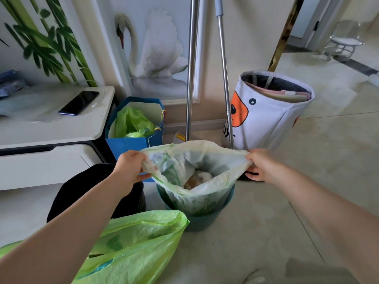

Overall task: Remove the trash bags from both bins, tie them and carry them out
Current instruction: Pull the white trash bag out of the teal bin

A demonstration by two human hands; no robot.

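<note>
Both hands, left hand (131, 167) and right hand (259, 166), fingers pinched on the pale bag (196, 160) rim; lift straight, evenly, clear of the teal bin (205, 219)

The trash bag (194, 160) sits in the round bin (205, 220). A second bin (67, 191) stands left; a filled bag (133, 242) lies in front, a fabric basket (270, 119) behind right.

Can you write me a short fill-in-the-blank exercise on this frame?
1. Both hands, left and right, grip the rim of the pale trash bag, which sits in a ____ bin.
2. The phone lies on the white ____.
3. The blue paper bag holds ____ plastic.

Missing: teal; cabinet; green
</note>
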